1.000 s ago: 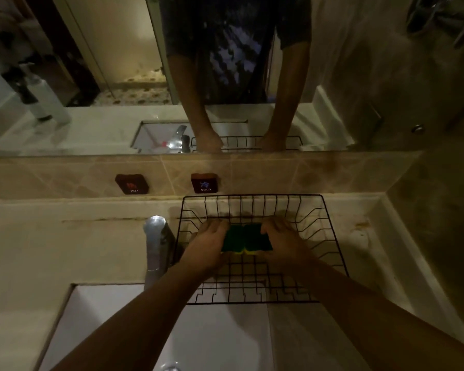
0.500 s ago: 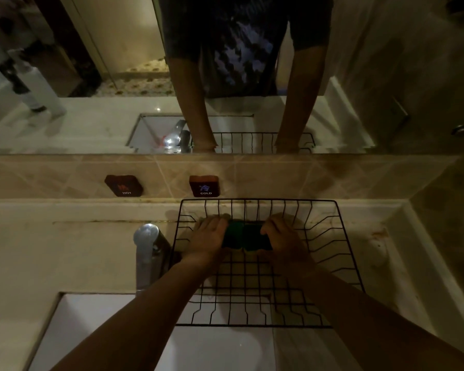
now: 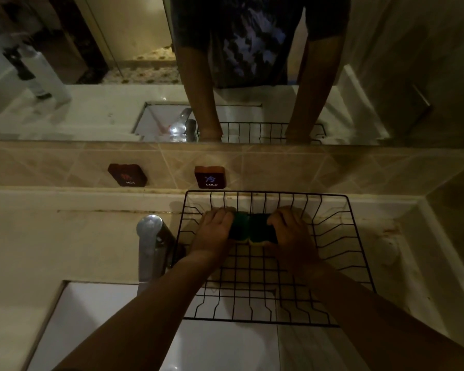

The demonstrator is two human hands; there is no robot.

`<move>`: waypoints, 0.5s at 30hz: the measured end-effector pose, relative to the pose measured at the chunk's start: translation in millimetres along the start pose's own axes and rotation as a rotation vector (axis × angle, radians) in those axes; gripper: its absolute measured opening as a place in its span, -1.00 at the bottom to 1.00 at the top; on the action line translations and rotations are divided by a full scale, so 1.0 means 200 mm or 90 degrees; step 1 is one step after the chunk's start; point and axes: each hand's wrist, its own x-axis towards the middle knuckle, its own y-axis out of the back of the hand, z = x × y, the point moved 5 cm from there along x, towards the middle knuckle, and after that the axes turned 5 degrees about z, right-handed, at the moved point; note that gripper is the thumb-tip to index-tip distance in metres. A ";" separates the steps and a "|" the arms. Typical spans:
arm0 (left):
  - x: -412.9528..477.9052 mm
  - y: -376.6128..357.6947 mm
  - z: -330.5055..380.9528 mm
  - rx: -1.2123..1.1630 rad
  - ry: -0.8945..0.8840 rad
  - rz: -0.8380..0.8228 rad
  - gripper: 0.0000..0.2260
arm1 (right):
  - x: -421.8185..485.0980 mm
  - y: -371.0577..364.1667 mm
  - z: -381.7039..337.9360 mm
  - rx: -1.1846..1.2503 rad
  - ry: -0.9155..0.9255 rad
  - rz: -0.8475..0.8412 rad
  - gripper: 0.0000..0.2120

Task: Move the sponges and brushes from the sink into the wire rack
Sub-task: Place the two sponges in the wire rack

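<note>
head: sponges (image 3: 251, 227) between both hands.

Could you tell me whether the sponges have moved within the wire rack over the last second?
Yes: the sponges have shifted toward the wire rack's far edge.

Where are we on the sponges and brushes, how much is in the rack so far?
Done: nothing lies loose in the wire rack yet. In hand: the left hand and right hand hold two green sponges side by side inside the rack near its back. Left: releasing them. No brushes show; the visible part of the sink looks bare, the rest is hidden.
</note>
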 end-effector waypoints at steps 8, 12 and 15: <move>-0.01 0.01 0.02 0.030 -0.034 0.000 -0.55 | 0.00 -0.02 0.02 0.000 -0.040 -0.002 -0.44; -0.01 0.01 0.02 0.036 -0.041 0.012 -0.54 | 0.00 -0.02 0.02 0.018 -0.014 0.023 -0.51; -0.01 0.01 0.02 0.026 -0.039 0.021 -0.54 | 0.00 -0.03 0.04 0.042 -0.006 0.016 -0.51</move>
